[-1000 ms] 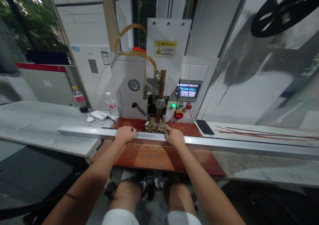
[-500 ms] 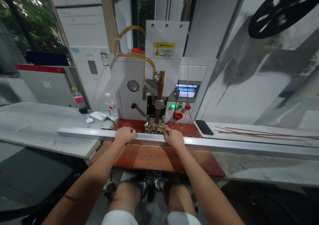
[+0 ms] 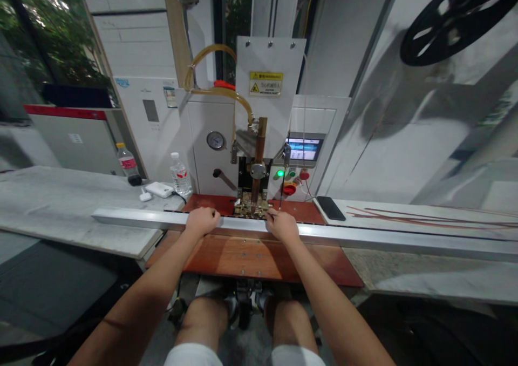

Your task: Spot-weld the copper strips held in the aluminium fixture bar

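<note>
A long silver metal bar [image 3: 135, 218] lies across the bench from left to right. My left hand [image 3: 202, 221] rests over it with the fingers curled closed, left of the machine's brass-coloured fixture [image 3: 244, 207]. On the other side, my right hand [image 3: 283, 225] is closed too, its thumb and finger pinched together by the fixture's right edge. Whatever either hand pinches is too small or hidden to make out. Between the hands, a copper-coloured upright rod [image 3: 260, 147] of the white machine [image 3: 265, 55] comes down to the fixture. A thin dark line runs along the bar's far edge.
Beneath the bar is a reddish-brown board [image 3: 243, 261]. To the left stand a clear bottle [image 3: 180, 174], a cola bottle [image 3: 128, 164] and a white power bank [image 3: 159, 189]. At right lie a phone [image 3: 331, 208] and several thin copper-coloured strips [image 3: 404, 217].
Both hands keep their places and their closed grip at the bar. The view has shifted very slightly; nothing else has visibly moved.
</note>
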Demonstrator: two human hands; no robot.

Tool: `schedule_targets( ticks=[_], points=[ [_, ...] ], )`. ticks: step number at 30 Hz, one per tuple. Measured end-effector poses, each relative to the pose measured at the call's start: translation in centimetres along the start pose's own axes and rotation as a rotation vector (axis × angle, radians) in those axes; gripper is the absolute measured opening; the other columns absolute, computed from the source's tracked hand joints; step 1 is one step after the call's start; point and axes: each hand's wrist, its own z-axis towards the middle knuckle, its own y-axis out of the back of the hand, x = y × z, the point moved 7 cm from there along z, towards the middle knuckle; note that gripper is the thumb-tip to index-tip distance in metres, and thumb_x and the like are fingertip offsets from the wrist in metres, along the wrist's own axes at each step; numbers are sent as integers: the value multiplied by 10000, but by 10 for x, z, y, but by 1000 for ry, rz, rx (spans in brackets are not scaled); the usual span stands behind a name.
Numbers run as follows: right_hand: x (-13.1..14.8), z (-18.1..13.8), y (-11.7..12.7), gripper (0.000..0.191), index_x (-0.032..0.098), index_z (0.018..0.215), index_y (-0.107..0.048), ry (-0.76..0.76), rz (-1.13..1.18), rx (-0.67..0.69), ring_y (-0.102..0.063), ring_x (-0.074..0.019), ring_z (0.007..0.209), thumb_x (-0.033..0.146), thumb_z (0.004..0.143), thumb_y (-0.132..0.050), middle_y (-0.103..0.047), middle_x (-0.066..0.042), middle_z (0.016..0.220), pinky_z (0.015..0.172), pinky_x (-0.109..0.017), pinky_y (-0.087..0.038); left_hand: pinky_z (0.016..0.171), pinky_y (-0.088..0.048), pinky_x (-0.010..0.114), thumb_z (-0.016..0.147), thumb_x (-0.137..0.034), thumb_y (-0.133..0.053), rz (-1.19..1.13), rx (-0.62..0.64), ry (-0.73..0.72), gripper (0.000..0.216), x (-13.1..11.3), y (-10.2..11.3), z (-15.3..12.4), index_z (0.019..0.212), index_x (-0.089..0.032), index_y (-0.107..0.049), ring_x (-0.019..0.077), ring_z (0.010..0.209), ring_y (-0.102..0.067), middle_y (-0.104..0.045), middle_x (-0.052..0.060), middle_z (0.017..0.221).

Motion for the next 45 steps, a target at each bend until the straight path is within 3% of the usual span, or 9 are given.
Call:
schedule_targets(
  ticks=[18, 45],
  points=[
    [0, -3, 3, 376, 283, 1048, -651, -28, -12, 30, -649, -173, 847, 449, 931, -334, -704, -46, 887, 694, -232, -407, 761, -462, 327, 840, -414, -269, -2, -9, -10, 516, 1, 0, -2, 856, -185, -731, 249, 838, -654, -708, 135, 854],
    [0, -14, 2, 349, 226, 958, -660, 37, 42, -153, -624, -148, 860, 404, 928, -361, -694, -55, 929, 708, -204, -371, 799, -431, 317, 880, -409, -239, 13, -99, -45, 517, -2, 7, -17, 844, -196, -709, 229, 864, -643, -708, 116, 878]
  ],
)
